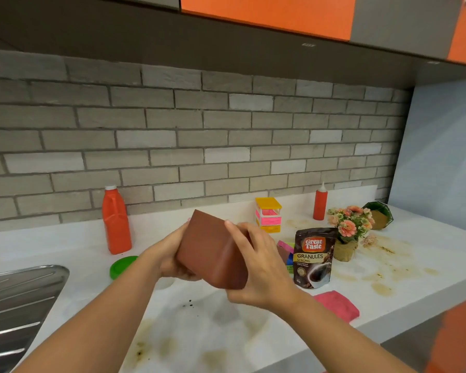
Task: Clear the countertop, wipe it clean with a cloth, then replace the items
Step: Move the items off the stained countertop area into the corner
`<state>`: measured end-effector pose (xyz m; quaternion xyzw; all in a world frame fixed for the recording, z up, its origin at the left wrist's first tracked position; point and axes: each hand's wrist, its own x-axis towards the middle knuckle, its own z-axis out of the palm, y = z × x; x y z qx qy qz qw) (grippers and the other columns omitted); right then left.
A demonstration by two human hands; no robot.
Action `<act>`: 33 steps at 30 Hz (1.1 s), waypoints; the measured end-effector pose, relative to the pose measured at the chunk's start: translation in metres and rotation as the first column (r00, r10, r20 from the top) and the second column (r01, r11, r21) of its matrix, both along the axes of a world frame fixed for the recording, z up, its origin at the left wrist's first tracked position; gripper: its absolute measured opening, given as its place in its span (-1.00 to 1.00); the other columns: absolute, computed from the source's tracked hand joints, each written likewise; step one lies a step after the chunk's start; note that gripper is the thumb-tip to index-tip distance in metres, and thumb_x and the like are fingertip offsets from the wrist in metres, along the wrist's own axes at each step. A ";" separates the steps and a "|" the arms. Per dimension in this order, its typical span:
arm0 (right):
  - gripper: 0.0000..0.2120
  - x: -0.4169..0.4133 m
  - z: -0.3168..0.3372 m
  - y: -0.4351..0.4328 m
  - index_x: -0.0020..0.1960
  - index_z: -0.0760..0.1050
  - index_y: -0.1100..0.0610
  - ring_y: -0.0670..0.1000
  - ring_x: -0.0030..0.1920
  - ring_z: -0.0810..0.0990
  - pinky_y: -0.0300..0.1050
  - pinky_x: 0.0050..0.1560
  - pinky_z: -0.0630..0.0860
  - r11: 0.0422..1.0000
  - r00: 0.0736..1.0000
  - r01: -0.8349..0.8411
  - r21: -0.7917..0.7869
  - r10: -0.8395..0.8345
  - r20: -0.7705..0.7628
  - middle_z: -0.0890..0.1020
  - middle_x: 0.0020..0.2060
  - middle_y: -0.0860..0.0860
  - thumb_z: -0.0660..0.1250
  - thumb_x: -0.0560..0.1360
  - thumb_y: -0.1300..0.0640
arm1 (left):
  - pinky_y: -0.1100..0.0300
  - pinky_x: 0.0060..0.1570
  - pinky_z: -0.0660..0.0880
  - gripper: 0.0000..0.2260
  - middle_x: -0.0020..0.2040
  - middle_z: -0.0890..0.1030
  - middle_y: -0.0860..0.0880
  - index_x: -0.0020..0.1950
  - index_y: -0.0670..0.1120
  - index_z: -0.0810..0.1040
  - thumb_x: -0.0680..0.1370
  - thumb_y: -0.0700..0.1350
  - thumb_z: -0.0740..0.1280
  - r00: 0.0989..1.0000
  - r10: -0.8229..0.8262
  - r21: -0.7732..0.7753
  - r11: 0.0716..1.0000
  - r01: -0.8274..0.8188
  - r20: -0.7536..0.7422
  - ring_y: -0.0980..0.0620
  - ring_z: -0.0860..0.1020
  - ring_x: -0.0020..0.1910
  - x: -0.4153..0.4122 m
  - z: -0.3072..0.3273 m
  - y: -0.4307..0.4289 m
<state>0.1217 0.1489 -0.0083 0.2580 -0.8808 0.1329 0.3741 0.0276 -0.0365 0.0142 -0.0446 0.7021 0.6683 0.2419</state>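
You hold a brown, smooth-sided rectangular box [210, 251] in both hands, lifted clear of the white stone countertop [226, 332] near the middle of the scene and tilted so one corner points up and far. Your left hand [170, 254] cups its lower left edge from beneath, where the weight falls; most of those fingers are hidden behind the box, so you cannot tell exactly how they lie beyond being wrapped onto it. Your right hand [258, 267] clamps the right side, thumb laid across the near face and the other fingers curled round the far side. This looks like a two-handed carry suited to a bulky, slippery thing. Judging from how much remains on the surface, you are in the clearing step: a tall orange plastic jug with a white cap [116, 222] and a round green lid [121, 266] stand to the left, and a dark coffee-granules pouch [314, 258], a yellow-and-pink stacked container [268, 215], a red squeeze bottle [320, 203] and a small pot of pink flowers [347, 232] crowd the right. The folded pink cloth [338, 305] lies at the near right edge, just beside the pouch — handy, but untouched. Brown stains [382, 288] spread under and between those items, which is probably why everything must come off before you wipe. The steel sink drainboard [16, 305] sits at the near left.
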 end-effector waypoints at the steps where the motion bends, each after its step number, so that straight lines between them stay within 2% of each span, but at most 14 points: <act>1: 0.13 0.004 0.002 0.005 0.50 -0.12 -0.03 0.07 0.25 0.33 0.01 0.21 0.39 0.999 0.999 -0.028 0.047 0.029 -0.021 0.28 0.27 0.05 0.46 0.12 -0.10 | 0.12 -0.25 0.52 -0.52 -0.30 0.63 -0.08 -0.11 -0.10 0.57 0.40 0.32 0.26 0.999 -0.043 -0.006 0.999 0.043 -0.006 -0.06 0.59 -0.31 0.003 0.001 0.004; 3: 0.10 0.011 0.006 0.016 0.50 -0.10 0.05 0.08 0.28 0.31 0.03 0.27 0.35 0.987 0.995 -0.082 0.139 0.089 -0.041 0.28 0.28 0.06 0.46 0.14 -0.07 | 0.10 -0.24 0.55 -0.43 -0.23 0.67 -0.14 -0.12 -0.15 0.62 0.39 0.37 0.27 0.995 -0.098 0.047 0.994 0.097 0.014 -0.09 0.63 -0.33 0.003 0.001 0.011; 5: 0.10 0.018 0.010 0.027 0.49 -0.08 0.10 0.09 0.30 0.30 0.06 0.33 0.30 0.970 0.991 -0.107 0.219 0.121 -0.050 0.27 0.30 0.05 0.48 0.15 -0.05 | 0.06 -0.17 0.57 -0.34 -0.10 0.68 -0.21 -0.08 -0.18 0.68 0.39 0.41 0.20 0.989 -0.140 0.108 0.985 0.134 0.046 -0.13 0.66 -0.24 0.002 0.003 0.017; 7: 0.11 0.023 0.012 0.040 0.48 -0.07 0.10 0.07 0.32 0.29 0.09 0.37 0.24 0.961 0.990 -0.113 0.252 0.131 -0.055 0.25 0.31 0.03 0.51 0.13 -0.03 | 0.06 -0.08 0.55 -0.37 -0.02 0.66 -0.21 -0.02 -0.17 0.68 0.36 0.38 0.25 0.985 -0.166 0.126 0.979 0.159 0.047 -0.13 0.65 -0.17 0.005 0.006 0.025; 11: 0.10 0.031 0.015 0.068 0.48 -0.07 0.08 0.04 0.37 0.25 0.10 0.45 0.17 0.968 0.993 -0.094 0.233 0.108 -0.049 0.24 0.35 0.00 0.53 0.15 0.00 | 0.13 -0.16 0.49 -0.41 -0.13 0.62 -0.16 0.06 -0.13 0.57 0.18 0.22 0.42 0.989 -0.147 0.131 0.981 0.141 0.033 -0.09 0.57 -0.25 0.009 0.012 0.049; 14: 0.10 0.035 0.017 0.092 0.50 -0.10 0.04 0.02 0.42 0.21 0.01 0.45 0.11 0.973 0.999 -0.036 0.230 0.045 -0.031 0.21 0.40 0.00 0.54 0.22 -0.11 | 0.15 -0.20 0.46 -0.52 -0.21 0.61 -0.15 -0.03 -0.14 0.57 0.24 0.19 0.40 0.989 -0.145 0.158 0.978 0.138 0.034 -0.07 0.55 -0.31 0.014 0.018 0.072; 17: 0.15 0.039 0.024 0.119 0.53 -0.25 -0.03 -0.09 0.51 0.01 -0.14 0.50 -0.03 0.981 1.000 0.008 0.196 -0.009 0.006 0.06 0.49 -0.04 0.48 0.25 -0.20 | 0.17 -0.24 0.47 -0.58 -0.24 0.60 -0.13 -0.06 -0.12 0.56 0.33 0.20 0.36 0.993 -0.113 0.190 0.976 0.105 0.032 -0.06 0.54 -0.34 0.017 0.022 0.098; 21: 0.20 0.042 0.038 0.161 0.46 -0.41 -0.18 -0.19 0.51 -0.22 -0.21 0.50 -0.14 0.988 0.995 0.033 0.153 -0.048 0.093 -0.26 0.49 -0.25 0.48 0.23 -0.21 | 0.09 -0.31 0.54 -0.32 -0.13 0.63 -0.13 0.16 -0.08 0.52 0.12 0.18 0.51 1.000 -0.024 0.253 0.967 0.025 -0.007 -0.09 0.58 -0.32 0.015 0.029 0.135; 22: 0.19 0.043 0.042 0.172 0.45 -0.41 -0.22 -0.18 0.50 -0.24 -0.19 0.49 -0.12 0.989 0.990 0.040 0.143 -0.058 0.126 -0.30 0.47 -0.28 0.46 0.21 -0.27 | 0.11 -0.32 0.53 -0.41 -0.19 0.64 -0.11 0.09 -0.09 0.54 0.17 0.19 0.49 0.999 -0.043 0.271 0.961 0.048 -0.025 -0.07 0.58 -0.36 0.015 0.032 0.147; 24: 0.10 0.048 0.050 0.196 0.45 -0.35 -0.28 -0.17 0.51 -0.25 -0.15 0.46 -0.07 0.998 0.981 0.022 0.057 -0.032 0.190 -0.29 0.48 -0.27 0.33 0.19 -0.44 | 0.20 -0.29 0.49 -0.66 -0.36 0.61 -0.07 -0.18 -0.07 0.57 0.36 0.21 0.34 0.993 -0.090 0.306 0.946 0.110 -0.079 -0.02 0.55 -0.45 0.021 0.037 0.172; 26: -0.06 0.053 0.054 0.218 0.41 -0.28 -0.40 -0.23 0.49 -0.24 -0.10 0.45 -0.02 0.995 0.964 0.012 -0.099 0.015 0.266 -0.26 0.48 -0.30 0.18 0.22 -0.54 | 0.21 -0.28 0.44 -0.66 -0.43 0.59 -0.05 -0.31 -0.04 0.56 0.45 0.20 0.26 0.990 -0.092 0.339 0.933 0.123 -0.107 0.01 0.53 -0.49 0.024 0.041 0.198; 29: -0.29 0.059 0.055 0.247 0.35 -0.25 -0.49 -0.35 0.45 -0.21 0.00 0.52 -0.02 0.959 0.947 0.073 -0.272 0.019 0.320 -0.25 0.47 -0.32 0.01 0.31 -0.55 | 0.22 -0.29 0.43 -0.64 -0.45 0.59 -0.05 -0.33 -0.04 0.55 0.47 0.20 0.22 0.985 -0.099 0.381 0.913 0.146 -0.141 0.02 0.53 -0.52 0.029 0.043 0.240; 32: -0.28 0.067 0.056 0.273 0.36 -0.21 -0.41 -0.38 0.45 -0.16 -0.40 0.44 0.01 0.883 0.934 0.076 -0.462 0.099 0.343 -0.20 0.51 -0.23 -0.02 0.31 -0.56 | 0.26 -0.35 0.47 -0.66 -0.41 0.59 -0.05 -0.28 -0.04 0.54 0.46 0.21 0.24 0.981 -0.109 0.405 0.899 0.166 -0.160 0.01 0.53 -0.49 0.033 0.043 0.284; 33: -0.27 0.070 0.055 0.282 0.36 -0.20 -0.42 -0.33 0.47 -0.13 -0.41 0.44 0.02 0.857 0.930 0.074 -0.511 0.126 0.345 -0.17 0.51 -0.23 -0.02 0.29 -0.58 | 0.26 -0.38 0.48 -0.67 -0.42 0.59 -0.05 -0.27 -0.04 0.54 0.46 0.20 0.23 0.980 -0.109 0.416 0.893 0.171 -0.168 0.02 0.54 -0.49 0.035 0.042 0.299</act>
